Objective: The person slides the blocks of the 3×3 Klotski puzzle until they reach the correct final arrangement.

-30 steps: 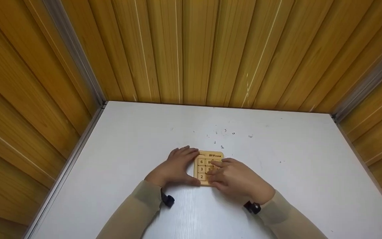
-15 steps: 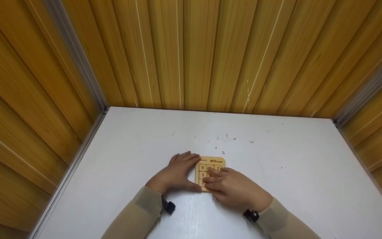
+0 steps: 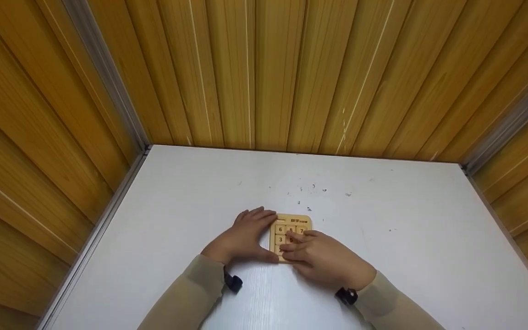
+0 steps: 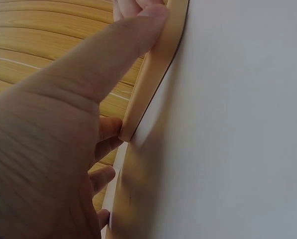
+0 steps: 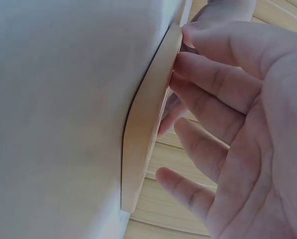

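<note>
A small wooden sliding number puzzle [image 3: 294, 217] lies flat on the white table. Its tiles 6, 7 and 3 can be read in the head view; the lower right ones are covered by fingers. My left hand [image 3: 244, 237] holds the puzzle from the left, thumb at its near edge and fingertips at the far left corner. The left wrist view shows that thumb [image 4: 123, 47] against the wooden side. My right hand [image 3: 326, 256] reaches over from the right, its extended fingertips resting on the middle and lower tiles. In the right wrist view, the fingers [image 5: 213, 82] are slightly bent.
The white table [image 3: 190, 183] has small dark marks behind the puzzle. Wood-pattern panels [image 3: 273, 73] stand at the back and both sides, with metal strips in the corners. A black strap device [image 3: 233, 283] sits at each wrist.
My right fingertips have slid left and slightly nearer across the tiles, uncovering the 7 and covering the lower left tile. The left hand keeps its hold. The head view has shifted slightly.
</note>
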### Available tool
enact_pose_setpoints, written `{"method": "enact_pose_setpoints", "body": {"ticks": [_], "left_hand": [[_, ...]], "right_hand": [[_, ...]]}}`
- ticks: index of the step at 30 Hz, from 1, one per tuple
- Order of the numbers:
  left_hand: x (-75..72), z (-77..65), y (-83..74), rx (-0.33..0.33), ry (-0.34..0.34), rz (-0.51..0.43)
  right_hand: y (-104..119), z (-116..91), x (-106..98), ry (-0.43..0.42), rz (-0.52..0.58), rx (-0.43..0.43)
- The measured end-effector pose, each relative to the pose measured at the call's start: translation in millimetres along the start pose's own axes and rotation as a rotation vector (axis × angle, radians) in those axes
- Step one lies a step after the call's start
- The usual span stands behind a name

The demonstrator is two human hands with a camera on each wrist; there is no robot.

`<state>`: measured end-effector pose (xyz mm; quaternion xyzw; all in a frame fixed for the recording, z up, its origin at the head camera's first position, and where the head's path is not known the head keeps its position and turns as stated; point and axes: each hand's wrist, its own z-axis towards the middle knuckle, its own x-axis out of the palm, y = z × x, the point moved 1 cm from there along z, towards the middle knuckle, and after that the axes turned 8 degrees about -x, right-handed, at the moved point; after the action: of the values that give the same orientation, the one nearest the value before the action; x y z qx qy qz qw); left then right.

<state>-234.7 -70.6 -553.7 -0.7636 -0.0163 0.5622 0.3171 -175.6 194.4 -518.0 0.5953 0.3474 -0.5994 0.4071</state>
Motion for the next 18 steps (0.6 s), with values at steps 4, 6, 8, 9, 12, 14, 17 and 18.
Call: {"method": "enact_pose_setpoints", "body": {"ticks": [4, 6, 8, 9, 12, 14, 17, 18], "left_hand": [[-0.7, 0.4, -0.7, -0.003, 0.008, -0.001], [-1.4, 0.5, -1.6, -0.002, 0.012, 0.004], [-1.5, 0.7, -1.7, -0.001, 0.012, 0.011], [-1.6, 0.7, -1.9, 0.0, 0.012, 0.014], [-1.6, 1.2, -1.8, 0.001, 0.011, 0.019], [-1.8, 1.2, -1.8, -0.001, 0.013, 0.019], [-1.8, 1.3, -1.3, -0.002, 0.016, 0.015], [-2.0, 1.1, -1.0, -0.004, 0.016, 0.011]], "right_hand": [[-1.9, 0.0, -1.0, 0.0, 0.042, 0.021], [-2.7, -0.7, -2.4, 0.0, 0.072, 0.047], [-3.8, -1.6, -3.5, 0.006, 0.095, 0.075], [-4.2, -2.2, -3.8, 0.01, 0.097, 0.084], [-5.0, -3.7, -5.0, 0.026, 0.072, 0.084], [-5.1, -4.3, -6.0, 0.03, 0.047, 0.074], [-5.2, -4.6, -8.5, 0.033, 0.015, 0.05], [-5.4, -4.5, -9.6, 0.033, 0.01, 0.049]]}}
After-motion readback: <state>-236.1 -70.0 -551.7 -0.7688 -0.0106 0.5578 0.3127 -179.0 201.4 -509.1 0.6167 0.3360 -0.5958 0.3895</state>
